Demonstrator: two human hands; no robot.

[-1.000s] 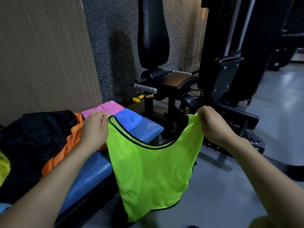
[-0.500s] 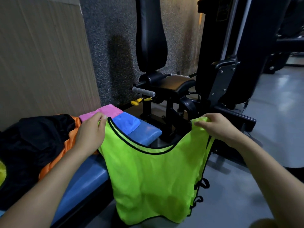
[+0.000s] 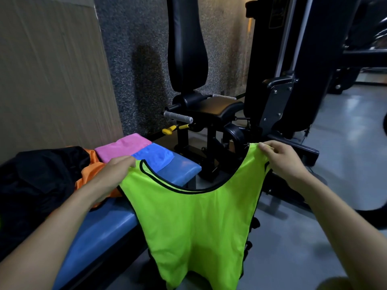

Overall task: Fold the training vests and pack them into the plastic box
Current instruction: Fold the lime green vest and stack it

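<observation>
A lime-green training vest (image 3: 194, 222) with black trim hangs spread out in the air between both hands, its neckline scooped downward and its lower hem dropping toward the grey floor (image 3: 335, 143) in front of the bench's near end. The left hand (image 3: 114, 174) pinches the vest's left shoulder strap, fingers curled over the fabric; the right hand (image 3: 281, 159) pinches the right shoulder strap, thumb and fingers closed on the cloth. Behind the left hand, on the blue padded bench (image 3: 104, 231), lie a folded pink vest (image 3: 123, 146) and, just beside it, a folded blue vest (image 3: 155, 156). An orange vest (image 3: 89, 172) lies crumpled further left, touching a heap of black fabric (image 3: 39, 178). A black gym machine (image 3: 209, 105) stands beyond the bench.
</observation>
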